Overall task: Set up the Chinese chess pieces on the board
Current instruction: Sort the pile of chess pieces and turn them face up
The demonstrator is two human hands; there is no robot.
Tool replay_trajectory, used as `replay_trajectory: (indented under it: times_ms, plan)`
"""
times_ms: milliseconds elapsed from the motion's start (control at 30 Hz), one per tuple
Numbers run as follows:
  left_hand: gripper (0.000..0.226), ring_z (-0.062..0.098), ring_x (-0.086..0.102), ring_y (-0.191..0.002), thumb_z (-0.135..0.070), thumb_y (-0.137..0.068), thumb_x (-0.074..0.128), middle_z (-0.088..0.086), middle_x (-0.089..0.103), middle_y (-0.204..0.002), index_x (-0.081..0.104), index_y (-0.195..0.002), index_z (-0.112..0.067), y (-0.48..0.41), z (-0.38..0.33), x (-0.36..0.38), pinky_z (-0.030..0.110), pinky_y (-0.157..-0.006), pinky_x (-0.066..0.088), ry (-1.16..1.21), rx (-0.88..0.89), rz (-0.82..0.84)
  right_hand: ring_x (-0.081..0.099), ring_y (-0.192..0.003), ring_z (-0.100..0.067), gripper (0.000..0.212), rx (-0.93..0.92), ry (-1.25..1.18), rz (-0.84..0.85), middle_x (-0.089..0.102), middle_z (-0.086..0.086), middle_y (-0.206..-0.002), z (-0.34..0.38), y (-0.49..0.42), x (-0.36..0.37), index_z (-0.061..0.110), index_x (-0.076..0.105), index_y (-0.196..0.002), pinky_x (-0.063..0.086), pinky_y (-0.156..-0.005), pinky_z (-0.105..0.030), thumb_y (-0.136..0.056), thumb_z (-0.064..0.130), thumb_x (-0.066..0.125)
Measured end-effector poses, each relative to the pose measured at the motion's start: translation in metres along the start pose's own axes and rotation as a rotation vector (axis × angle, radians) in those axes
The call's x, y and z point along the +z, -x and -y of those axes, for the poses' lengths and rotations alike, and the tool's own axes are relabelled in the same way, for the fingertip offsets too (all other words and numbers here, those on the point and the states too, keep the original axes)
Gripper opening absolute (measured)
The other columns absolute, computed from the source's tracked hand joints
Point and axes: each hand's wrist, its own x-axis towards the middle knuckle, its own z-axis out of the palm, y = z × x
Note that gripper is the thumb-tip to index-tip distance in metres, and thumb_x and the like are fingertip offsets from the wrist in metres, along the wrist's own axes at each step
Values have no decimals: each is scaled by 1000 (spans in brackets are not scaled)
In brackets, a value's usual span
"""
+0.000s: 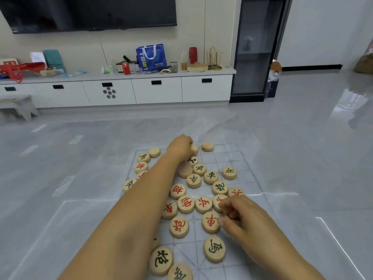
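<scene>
Currently, the left hand (179,147) curls its fingers round a plain round wooden piece (195,148) at the far edge of the translucent gridded board (232,156). The right hand (240,215), fingers curled, touches a red-marked wooden disc (210,222); whether it grips cannot be told.

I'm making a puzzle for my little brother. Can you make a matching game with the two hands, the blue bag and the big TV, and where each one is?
Things:
1. left hand
2. right hand
3. blue bag
4. TV

Places:
A. on top of the white cabinet
B. on the wall above the cabinet
C. at the far end of the board, gripping a pale piece
D. over the nearer part of the board, thumb against a red-marked piece

Pairs: 1-C, 2-D, 3-A, 4-B
</scene>
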Motion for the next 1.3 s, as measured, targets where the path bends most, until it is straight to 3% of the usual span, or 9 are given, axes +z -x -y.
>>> replay_trajectory:
  times_ms: [100,267,400,500,633,833,933,1133,1300]
  plan:
    - [30,22,56,-92,-26,-90,56,6,61,-102,58,-114,-7,33,4,-20,28,-74,41,279,-38,-37,51,-91,0,19,4,-54,-33,52,17,-98,-2,-2,3,37,47,-99,45,-82,-18,-86,29,59]
    - [33,11,63,-71,-23,-96,43,11,70,-96,58,-114,0,143,-2,-54,18,-57,49,1151,-61,176,49,-92,7,42,-54,-198,-118,48,22,-107,3,-1,5,37,47,-118,41,-75,-9,-81,28,67]
    - [28,11,59,-60,-22,-96,42,15,70,-92,62,-100,-3,221,-7,-41,18,-50,43,1368,-173,363,47,-93,7,63,-175,-296,-86,46,23,-107,16,3,13,44,42,-123,39,-74,-4,-73,26,75]
    - [24,8,54,-48,-22,-95,44,21,66,-95,60,-98,-4,247,-7,-29,15,-41,35,1410,-261,360,47,-96,7,63,-291,-212,-42,48,19,-104,25,7,23,48,40,-117,40,-78,-7,-70,30,77]
    - [24,9,52,-45,-22,-94,45,20,63,-91,58,-98,-3,267,-11,-22,15,-37,32,1412,-264,284,46,-98,8,50,-372,-130,-24,52,12,-101,26,12,30,30,57,-116,39,-79,-6,-70,32,75]
    - [13,5,50,-48,-18,-92,51,2,71,-85,61,-96,-11,274,7,-33,14,-43,35,1089,-281,-131,51,-88,-1,39,-135,-28,94,51,13,-103,3,15,-1,29,54,-110,40,-74,-12,-75,25,72]
    - [9,7,51,-54,-11,-92,51,4,68,-82,60,-92,-11,269,25,-40,16,-46,37,1071,-338,-287,51,-88,-3,34,-44,44,130,51,13,-100,-11,22,-12,30,49,-101,43,-76,-18,-75,30,71]
    - [12,15,52,-68,-8,-89,53,4,66,-86,60,-98,-10,263,30,-40,24,-58,38,1096,-368,-376,52,-82,-8,34,-7,144,223,50,11,-91,-11,33,-12,28,47,-90,48,-78,-29,-71,39,73]
    - [12,15,54,-71,-9,-89,53,4,66,-89,60,-98,-11,262,32,-39,25,-60,41,1099,-364,-383,51,-86,-9,31,17,188,264,45,12,-95,-14,33,-15,29,47,-95,48,-82,-29,-74,37,69]
